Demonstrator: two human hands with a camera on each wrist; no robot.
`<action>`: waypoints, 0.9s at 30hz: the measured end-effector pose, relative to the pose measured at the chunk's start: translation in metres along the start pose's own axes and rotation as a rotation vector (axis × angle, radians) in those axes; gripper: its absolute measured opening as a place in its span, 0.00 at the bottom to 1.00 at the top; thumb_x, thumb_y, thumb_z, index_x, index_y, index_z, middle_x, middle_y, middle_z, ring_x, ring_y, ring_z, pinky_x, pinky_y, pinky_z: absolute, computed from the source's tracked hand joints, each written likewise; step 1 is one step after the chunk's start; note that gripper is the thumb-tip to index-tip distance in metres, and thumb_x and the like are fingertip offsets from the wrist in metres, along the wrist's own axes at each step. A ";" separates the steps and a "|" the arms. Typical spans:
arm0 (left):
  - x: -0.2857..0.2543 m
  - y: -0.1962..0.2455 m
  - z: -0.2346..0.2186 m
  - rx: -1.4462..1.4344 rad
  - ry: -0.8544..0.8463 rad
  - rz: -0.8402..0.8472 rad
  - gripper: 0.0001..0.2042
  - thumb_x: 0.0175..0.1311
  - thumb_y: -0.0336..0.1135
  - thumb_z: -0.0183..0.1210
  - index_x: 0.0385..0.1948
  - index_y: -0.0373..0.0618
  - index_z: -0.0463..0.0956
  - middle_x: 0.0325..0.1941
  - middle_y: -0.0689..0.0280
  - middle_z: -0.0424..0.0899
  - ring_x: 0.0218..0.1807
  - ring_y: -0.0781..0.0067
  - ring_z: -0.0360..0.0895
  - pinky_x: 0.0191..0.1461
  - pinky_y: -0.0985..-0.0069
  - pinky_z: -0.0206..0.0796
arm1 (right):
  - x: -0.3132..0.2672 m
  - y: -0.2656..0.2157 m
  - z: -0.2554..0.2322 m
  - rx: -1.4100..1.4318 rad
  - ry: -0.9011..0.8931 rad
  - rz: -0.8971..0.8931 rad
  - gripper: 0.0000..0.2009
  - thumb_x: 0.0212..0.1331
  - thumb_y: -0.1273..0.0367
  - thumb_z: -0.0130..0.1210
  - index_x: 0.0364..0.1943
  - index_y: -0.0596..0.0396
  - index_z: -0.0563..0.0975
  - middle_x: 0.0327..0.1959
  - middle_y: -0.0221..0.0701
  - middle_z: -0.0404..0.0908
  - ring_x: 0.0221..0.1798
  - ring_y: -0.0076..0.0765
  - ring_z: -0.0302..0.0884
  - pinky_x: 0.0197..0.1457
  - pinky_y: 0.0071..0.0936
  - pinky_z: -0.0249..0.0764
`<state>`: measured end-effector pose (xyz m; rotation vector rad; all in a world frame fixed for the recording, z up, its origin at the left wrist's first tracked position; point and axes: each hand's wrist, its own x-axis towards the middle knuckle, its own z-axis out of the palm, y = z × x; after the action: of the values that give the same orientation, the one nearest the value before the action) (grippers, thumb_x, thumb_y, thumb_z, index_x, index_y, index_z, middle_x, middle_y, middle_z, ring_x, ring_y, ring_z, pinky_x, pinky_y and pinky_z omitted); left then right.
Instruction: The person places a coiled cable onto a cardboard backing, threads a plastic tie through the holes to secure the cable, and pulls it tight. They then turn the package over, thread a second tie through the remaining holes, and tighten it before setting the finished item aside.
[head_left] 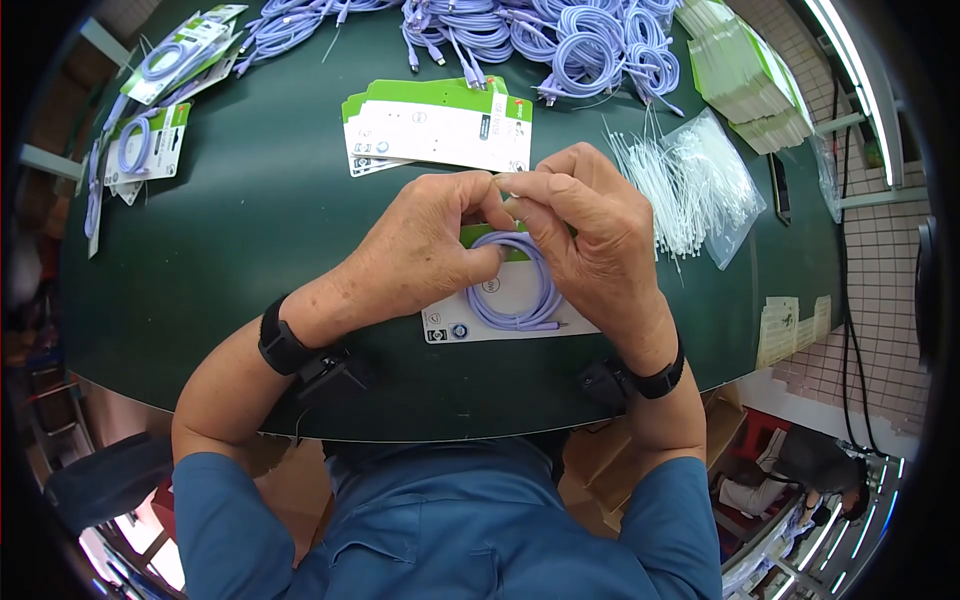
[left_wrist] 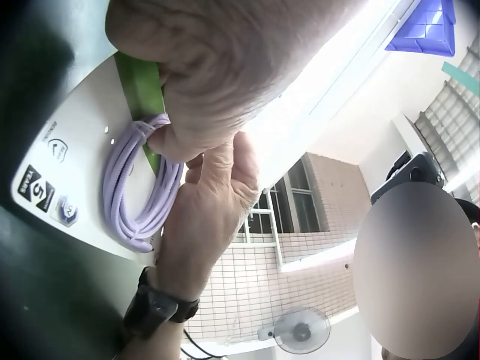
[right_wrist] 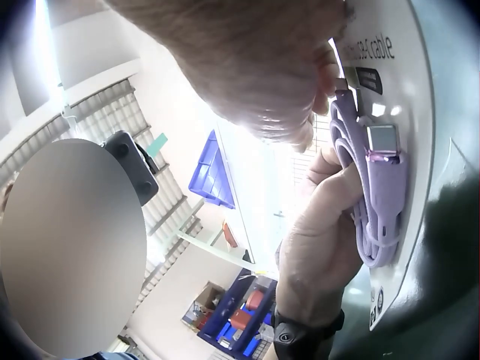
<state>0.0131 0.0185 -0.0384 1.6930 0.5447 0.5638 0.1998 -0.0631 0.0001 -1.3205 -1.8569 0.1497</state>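
Note:
A coiled lilac USB cable (head_left: 512, 322) lies on a white and green backing card (head_left: 437, 312) in front of the person. My left hand (head_left: 430, 235) reaches over the card from the left, its thumb at the coil's upper strands and its index finger curled to the other hand's fingertips. From the right, my right hand (head_left: 605, 215) pinches a small white bit, like a cable tie, at the coil's top; the fingers mostly hide it. Both fingertips meet there. In the right wrist view the metal plug (right_wrist: 382, 139) shows beside the coil.
Stacked backing cards (head_left: 430, 125) lie just beyond the hands. White cable ties (head_left: 665, 195) and a plastic bag (head_left: 725, 180) of them are at the right. Lilac cables (head_left: 585, 50) heap at the back, carded cables (head_left: 150, 150) at the left, and a tall card stack (head_left: 745, 75) at the back right.

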 end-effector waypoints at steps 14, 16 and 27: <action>0.000 0.021 -0.011 -0.094 -0.069 -0.127 0.12 0.58 0.21 0.63 0.45 0.35 0.82 0.41 0.66 0.89 0.47 0.81 0.84 0.56 0.78 0.79 | -0.002 -0.019 -0.023 0.244 -0.213 0.091 0.13 0.58 0.81 0.68 0.47 0.56 0.87 0.35 0.36 0.86 0.39 0.40 0.87 0.41 0.34 0.81; 0.001 0.019 -0.011 -0.061 -0.070 -0.101 0.13 0.59 0.21 0.63 0.46 0.35 0.83 0.42 0.65 0.90 0.47 0.81 0.84 0.58 0.77 0.78 | -0.001 -0.019 -0.027 0.256 -0.233 0.079 0.12 0.59 0.81 0.67 0.46 0.57 0.88 0.35 0.36 0.87 0.38 0.37 0.87 0.39 0.30 0.80; 0.000 0.024 -0.016 -0.021 -0.092 -0.028 0.14 0.60 0.23 0.64 0.48 0.35 0.88 0.48 0.61 0.92 0.52 0.77 0.87 0.63 0.75 0.78 | -0.006 -0.027 -0.025 0.172 -0.142 0.090 0.14 0.51 0.83 0.70 0.41 0.54 0.89 0.34 0.34 0.87 0.34 0.34 0.85 0.35 0.28 0.78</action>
<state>0.0044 0.0259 -0.0124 1.6806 0.4936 0.4674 0.1977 -0.0887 0.0266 -1.3021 -1.8565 0.4508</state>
